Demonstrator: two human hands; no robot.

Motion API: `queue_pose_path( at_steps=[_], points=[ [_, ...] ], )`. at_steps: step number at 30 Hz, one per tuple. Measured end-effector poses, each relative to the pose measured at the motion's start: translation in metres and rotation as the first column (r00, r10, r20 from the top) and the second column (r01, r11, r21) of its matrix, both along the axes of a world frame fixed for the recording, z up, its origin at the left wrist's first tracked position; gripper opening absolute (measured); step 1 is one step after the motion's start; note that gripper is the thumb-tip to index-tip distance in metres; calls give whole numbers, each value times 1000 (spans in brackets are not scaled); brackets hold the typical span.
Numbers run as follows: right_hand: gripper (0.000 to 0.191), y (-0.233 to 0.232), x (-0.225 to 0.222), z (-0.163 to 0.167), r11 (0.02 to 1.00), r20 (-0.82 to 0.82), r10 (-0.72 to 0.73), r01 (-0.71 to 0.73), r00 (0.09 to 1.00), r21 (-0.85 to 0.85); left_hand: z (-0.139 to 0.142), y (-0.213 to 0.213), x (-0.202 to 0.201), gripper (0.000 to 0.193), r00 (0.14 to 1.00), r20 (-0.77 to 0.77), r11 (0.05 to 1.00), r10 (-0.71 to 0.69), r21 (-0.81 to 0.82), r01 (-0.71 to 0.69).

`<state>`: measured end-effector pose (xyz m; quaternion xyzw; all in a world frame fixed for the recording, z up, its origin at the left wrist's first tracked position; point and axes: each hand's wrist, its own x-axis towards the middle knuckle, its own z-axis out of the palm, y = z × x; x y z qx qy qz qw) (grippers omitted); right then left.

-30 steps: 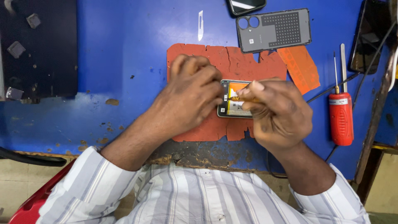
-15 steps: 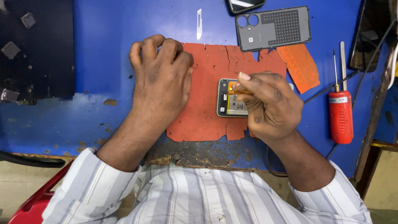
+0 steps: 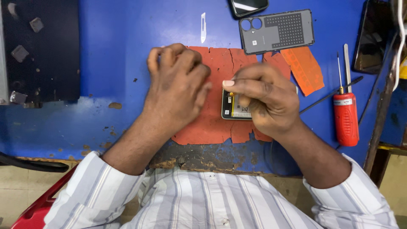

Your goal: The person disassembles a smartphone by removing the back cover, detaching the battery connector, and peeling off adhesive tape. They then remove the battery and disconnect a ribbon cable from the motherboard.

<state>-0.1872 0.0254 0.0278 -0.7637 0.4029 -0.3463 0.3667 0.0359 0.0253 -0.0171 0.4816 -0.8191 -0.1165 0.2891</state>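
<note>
My right hand (image 3: 265,99) pinches a thin tool over the opened phone (image 3: 234,106); left hand (image 3: 178,85), loosely curled and empty, rests just beside the phone. I'd steady it there.

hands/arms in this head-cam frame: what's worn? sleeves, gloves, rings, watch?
Both hands are bare: no gloves, and no rings or watch visible on the left hand or right hand. The person wears a long-sleeved shirt with broad vertical stripes in white and pale grey-blue. Both sleeves are pushed up, the left sleeve and right sleeve ending mid-forearm. No cables or markings on the arms.
</note>
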Motion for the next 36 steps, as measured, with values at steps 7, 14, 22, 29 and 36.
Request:
queue_pose_path(
  at_steps=[7,14,22,29,36],
  points=[
    [40,0,-4,-3,991,68,37,-28,997,-130,6,4,-13,48,984,-83,978,-160,125,169],
    [45,-1,-9,-10,994,128,65,-53,990,-94,6,1,-17,51,985,-63,977,-159,136,167],
    [40,0,-9,-7,991,92,52,-40,994,-128,4,1,-17,52,986,-57,978,-156,132,162],
    [39,-2,-4,-6,993,111,45,-33,993,-114,4,2,-17,51,986,-57,979,-157,120,163],
    [50,-1,-7,-12,971,29,36,-28,999,-238,4,1,-16,54,986,-44,979,-159,122,163]
  ],
)
